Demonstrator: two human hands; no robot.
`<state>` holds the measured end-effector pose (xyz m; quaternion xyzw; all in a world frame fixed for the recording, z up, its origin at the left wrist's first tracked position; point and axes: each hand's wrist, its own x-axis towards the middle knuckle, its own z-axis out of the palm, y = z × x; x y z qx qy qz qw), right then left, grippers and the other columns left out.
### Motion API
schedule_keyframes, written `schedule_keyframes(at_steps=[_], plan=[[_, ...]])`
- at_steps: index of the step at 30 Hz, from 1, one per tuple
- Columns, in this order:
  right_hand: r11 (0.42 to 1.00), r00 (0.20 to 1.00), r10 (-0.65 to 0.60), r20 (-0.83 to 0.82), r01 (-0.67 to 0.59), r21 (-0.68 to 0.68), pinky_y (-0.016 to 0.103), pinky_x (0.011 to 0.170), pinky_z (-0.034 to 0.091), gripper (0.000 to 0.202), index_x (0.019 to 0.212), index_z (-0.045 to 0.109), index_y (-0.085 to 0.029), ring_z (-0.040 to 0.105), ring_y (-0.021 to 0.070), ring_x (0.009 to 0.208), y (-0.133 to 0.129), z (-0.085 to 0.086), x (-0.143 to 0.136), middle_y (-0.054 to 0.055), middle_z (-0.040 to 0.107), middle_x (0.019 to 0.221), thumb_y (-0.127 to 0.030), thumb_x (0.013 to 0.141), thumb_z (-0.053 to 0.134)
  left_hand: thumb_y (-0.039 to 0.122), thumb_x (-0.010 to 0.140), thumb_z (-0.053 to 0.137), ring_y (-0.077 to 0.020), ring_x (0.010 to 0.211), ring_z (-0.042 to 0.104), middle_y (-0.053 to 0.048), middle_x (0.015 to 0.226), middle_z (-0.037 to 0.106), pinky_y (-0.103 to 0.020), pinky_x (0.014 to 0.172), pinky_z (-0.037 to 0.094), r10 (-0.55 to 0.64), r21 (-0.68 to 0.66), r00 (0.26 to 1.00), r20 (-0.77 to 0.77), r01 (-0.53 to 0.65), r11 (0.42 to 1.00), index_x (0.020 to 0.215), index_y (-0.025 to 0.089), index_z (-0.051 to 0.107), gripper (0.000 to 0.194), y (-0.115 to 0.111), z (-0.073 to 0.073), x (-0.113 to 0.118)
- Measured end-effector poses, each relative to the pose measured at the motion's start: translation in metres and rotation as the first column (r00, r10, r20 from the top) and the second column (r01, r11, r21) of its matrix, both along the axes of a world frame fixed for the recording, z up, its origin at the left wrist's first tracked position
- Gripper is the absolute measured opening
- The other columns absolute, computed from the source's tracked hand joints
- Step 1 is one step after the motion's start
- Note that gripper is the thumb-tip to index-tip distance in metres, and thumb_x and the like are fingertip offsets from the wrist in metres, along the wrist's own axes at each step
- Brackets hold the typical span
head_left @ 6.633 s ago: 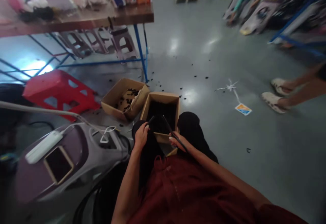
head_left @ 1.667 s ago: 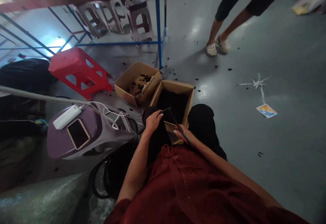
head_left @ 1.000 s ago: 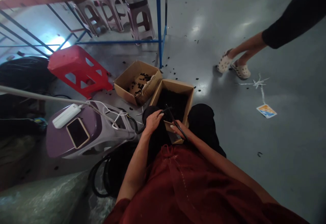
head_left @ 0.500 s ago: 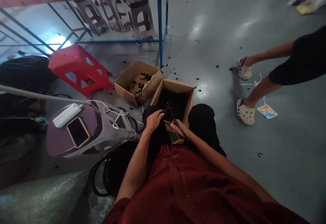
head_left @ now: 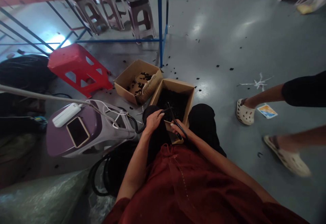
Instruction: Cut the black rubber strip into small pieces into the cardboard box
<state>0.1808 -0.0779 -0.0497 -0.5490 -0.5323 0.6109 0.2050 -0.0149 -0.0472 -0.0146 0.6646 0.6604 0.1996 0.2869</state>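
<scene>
My right hand is closed around the handles of black scissors, whose blades point up and away over a cardboard box. Pinched in my left hand is a dark strip, its far end at the scissor blades. The box stands between my knees and holds a heap of small black pieces. The strip's exact kind is too small to make out.
A second cardboard box with black scraps adjoins at left. Beside it lies a tipped red stool. A purple stool carries a phone and a white power bank. Another person's legs are at right.
The scissor handles look spread a little wider, while my left hand has hardly moved. At right, the other person has stepped nearer, one foot now lower in the view.
</scene>
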Motion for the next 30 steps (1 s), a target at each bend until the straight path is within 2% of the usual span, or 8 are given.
schedule_keyframes(at_steps=[11, 15, 23, 30], plan=[[0.999, 1.000, 0.025, -0.019, -0.026, -0.029, 0.023, 0.052, 0.047, 0.041, 0.110, 0.046, -0.021, 0.061, 0.0131, 0.064, 0.001, 0.007, -0.001, 0.001, 0.062, 0.082, -0.052, 0.084, 0.052, 0.034, 0.095, 0.046, -0.0153, 0.117, 0.058, -0.001, 0.125, 0.065, -0.025, 0.103, 0.041, -0.004, -0.002, 1.000, -0.006, 0.004, 1.000, 0.123, 0.024, 0.062, 0.034, -0.001, 0.003, 0.001], [1.000, 1.000, 0.020, -0.023, -0.021, -0.015, 0.023, 0.052, 0.047, 0.041, 0.110, 0.046, -0.021, 0.061, 0.0131, 0.062, 0.001, 0.007, -0.002, 0.001, 0.062, 0.080, -0.053, 0.084, 0.052, 0.034, 0.095, 0.046, -0.0156, 0.118, 0.058, -0.002, 0.125, 0.065, -0.026, 0.104, 0.040, 0.001, 0.009, 1.000, -0.001, -0.001, 1.000, 0.124, 0.021, 0.062, 0.035, 0.000, 0.001, 0.000], [0.997, 1.000, -0.002, -0.030, 0.000, -0.081, 0.021, 0.052, 0.047, 0.033, 0.108, 0.046, -0.021, 0.061, 0.0117, 0.063, 0.001, 0.010, -0.003, 0.001, 0.062, 0.082, -0.047, 0.087, 0.051, 0.034, 0.095, 0.046, -0.0151, 0.118, 0.058, 0.000, 0.126, 0.064, -0.025, 0.104, 0.041, 0.006, -0.013, 1.000, 0.000, -0.006, 1.000, 0.124, 0.024, 0.062, 0.035, 0.001, 0.001, 0.000], [0.997, 0.999, 0.008, -0.044, -0.011, -0.078, 0.022, 0.052, 0.048, 0.038, 0.107, 0.047, -0.022, 0.062, 0.0127, 0.065, 0.002, 0.009, -0.001, 0.001, 0.063, 0.084, -0.053, 0.085, 0.052, 0.035, 0.095, 0.046, -0.0149, 0.117, 0.058, 0.000, 0.125, 0.065, -0.025, 0.103, 0.041, -0.005, -0.001, 1.000, -0.015, 0.005, 1.000, 0.124, 0.024, 0.062, 0.035, 0.000, 0.000, 0.000]])
